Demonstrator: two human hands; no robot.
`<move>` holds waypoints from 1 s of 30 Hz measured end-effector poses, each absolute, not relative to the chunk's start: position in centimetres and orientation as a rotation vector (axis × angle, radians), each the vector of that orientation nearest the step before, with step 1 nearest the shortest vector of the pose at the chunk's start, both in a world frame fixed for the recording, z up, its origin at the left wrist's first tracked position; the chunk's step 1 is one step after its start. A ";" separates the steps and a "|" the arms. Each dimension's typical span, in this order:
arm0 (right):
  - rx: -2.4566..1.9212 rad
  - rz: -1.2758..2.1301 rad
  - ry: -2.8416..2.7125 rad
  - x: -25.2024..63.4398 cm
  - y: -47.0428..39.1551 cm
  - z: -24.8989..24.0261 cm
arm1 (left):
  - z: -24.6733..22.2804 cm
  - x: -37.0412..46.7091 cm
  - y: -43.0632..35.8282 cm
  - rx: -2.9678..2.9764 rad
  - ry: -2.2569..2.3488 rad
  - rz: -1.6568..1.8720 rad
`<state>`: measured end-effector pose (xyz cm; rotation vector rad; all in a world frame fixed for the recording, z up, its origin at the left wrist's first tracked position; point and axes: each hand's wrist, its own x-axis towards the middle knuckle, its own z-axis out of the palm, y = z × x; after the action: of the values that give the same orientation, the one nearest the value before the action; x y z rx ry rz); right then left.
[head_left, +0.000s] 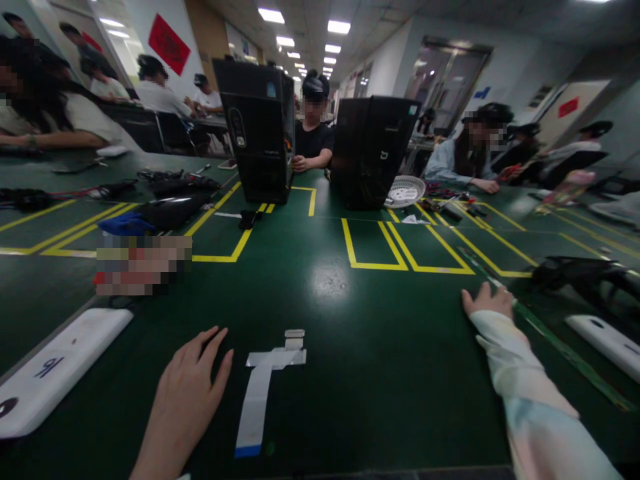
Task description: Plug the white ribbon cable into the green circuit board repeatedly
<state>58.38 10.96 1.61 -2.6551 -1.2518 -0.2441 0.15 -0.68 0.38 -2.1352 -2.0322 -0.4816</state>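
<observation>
A flat white ribbon cable [256,400] with a blue end and a connector at its far end lies on the green table, with a strip of clear tape across it. Left of the cable is my left hand [193,373], fingers stretched and apart, holding nothing. Farther out on the right, my right hand [489,303] rests at a long, thin green strip [570,353] that looks like a circuit board. Its thumb is spread away from the fingers, and the fingertips appear to touch the strip's edge without being wrapped round it.
Two black computer towers [257,133] [373,153] stand at the table's middle. White devices lie at the left [65,373] and right [607,343]. A white basket [404,191], cables [175,183] and yellow tape outlines [380,267] lie beyond. A person [314,137] sits opposite.
</observation>
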 end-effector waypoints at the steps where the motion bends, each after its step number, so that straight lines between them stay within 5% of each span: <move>1: -2.677 -0.250 -1.211 59.5 10.2 1.5 | 0.3 0.1 -0.7 -2.135 -2.034 -0.482; 19: -2.756 -0.063 -1.252 65.4 6.0 1.5 | 0.7 0.4 -0.7 -2.124 -2.061 -0.486; 30: -2.220 -0.048 -1.756 65.0 -0.6 -0.4 | 0.0 -0.1 -0.5 -2.139 -2.039 -0.455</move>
<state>65.00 -0.63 -0.38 -2.2202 -1.7562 -0.0482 -0.14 -0.52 0.00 -2.1387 -2.0394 -0.4549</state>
